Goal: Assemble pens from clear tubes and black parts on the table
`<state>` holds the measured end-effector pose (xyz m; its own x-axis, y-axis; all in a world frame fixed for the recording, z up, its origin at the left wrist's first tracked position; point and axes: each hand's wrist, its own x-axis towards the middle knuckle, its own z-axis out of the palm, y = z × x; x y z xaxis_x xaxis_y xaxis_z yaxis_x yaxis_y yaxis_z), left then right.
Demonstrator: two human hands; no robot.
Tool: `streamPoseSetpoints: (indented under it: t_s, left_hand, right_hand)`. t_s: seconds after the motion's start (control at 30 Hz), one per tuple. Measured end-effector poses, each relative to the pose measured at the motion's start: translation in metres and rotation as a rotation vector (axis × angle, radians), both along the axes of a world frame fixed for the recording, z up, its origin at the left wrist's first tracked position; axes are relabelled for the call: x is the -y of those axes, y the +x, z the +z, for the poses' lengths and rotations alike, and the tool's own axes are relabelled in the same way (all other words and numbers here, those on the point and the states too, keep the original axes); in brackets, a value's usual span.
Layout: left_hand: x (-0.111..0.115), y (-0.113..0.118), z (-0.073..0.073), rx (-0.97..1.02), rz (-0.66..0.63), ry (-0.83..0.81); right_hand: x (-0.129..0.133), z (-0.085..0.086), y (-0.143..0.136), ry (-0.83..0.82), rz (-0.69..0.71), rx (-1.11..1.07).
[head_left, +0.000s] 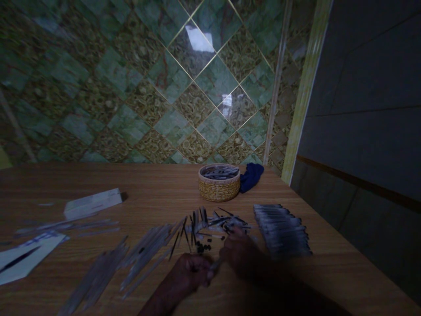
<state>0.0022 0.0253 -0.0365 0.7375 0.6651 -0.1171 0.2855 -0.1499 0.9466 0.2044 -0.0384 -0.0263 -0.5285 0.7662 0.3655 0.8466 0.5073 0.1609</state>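
My left hand (194,270) is closed, its fingertips pinching a short pale pen barrel (215,264) that points towards my right hand. My right hand (241,254) is curled and blurred in the dim light; its fingers are bent at the near edge of a pile of pen parts (230,220), and what they hold is hidden. Small black caps (202,247) lie just beyond my hands. Dark thin refills (184,235) and clear barrels (148,245) spread to the left. A neat row of black-tipped pens (281,230) lies to the right of my right hand.
A round woven basket (219,191) full of pens stands at the back, a dark blue cloth (252,176) beside it. To the left are a white box (94,204), more clear tubes (95,274), and paper (39,259) with a dark pen (19,259) on it. A tiled wall (184,96) borders the table.
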Motion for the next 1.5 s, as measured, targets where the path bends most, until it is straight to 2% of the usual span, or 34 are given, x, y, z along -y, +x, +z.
streamPoseSetpoints:
  t_s: [0.17,0.27,0.37,0.57,0.87,1.03,1.13,1.2,1.27,1.33,1.43,1.5]
  left_hand:
    - [0.005,-0.001,0.014,-0.043,0.047,0.054]
    - [0.007,0.000,0.012,-0.052,0.032,0.056]
    - [0.007,0.001,0.008,-0.063,0.023,0.058]
    - [0.006,0.001,0.003,-0.022,0.002,0.032]
    - [0.006,0.001,0.002,-0.003,-0.015,0.006]
    - [0.008,0.000,0.006,0.007,-0.003,0.008]
    - [0.009,-0.001,0.008,0.016,0.022,-0.006]
    - [0.009,-0.001,0.007,0.017,0.056,-0.022]
    - [0.007,-0.002,0.006,0.000,0.114,-0.017]
    - [0.004,-0.003,0.004,-0.003,0.195,0.011]
    - [-0.004,-0.008,0.003,0.009,0.362,0.092]
    - [-0.010,-0.014,0.005,-0.054,0.466,0.167]
  right_hand:
    - [0.000,0.045,0.076,-0.239,-0.448,-0.013]
    - [-0.001,0.062,0.122,-0.281,-0.586,0.004]
    - [-0.005,0.062,0.152,-0.339,-0.653,0.018]
    - [-0.015,0.050,0.168,-0.408,-0.692,0.007]
    - [-0.014,0.050,0.176,-0.447,-0.718,-0.019]
    - [-0.009,0.053,0.163,-0.402,-0.708,-0.020]
    - [-0.002,0.056,0.134,-0.356,-0.663,-0.039]
    - [0.002,0.055,0.108,-0.337,-0.564,-0.081]
    - [0.004,0.050,0.081,-0.343,-0.429,-0.141]
    - [0.002,0.042,0.058,-0.342,-0.364,-0.174]
    - [-0.005,0.029,0.033,-0.399,-0.389,-0.173]
    - [-0.011,0.022,0.021,-0.424,-0.410,-0.175]
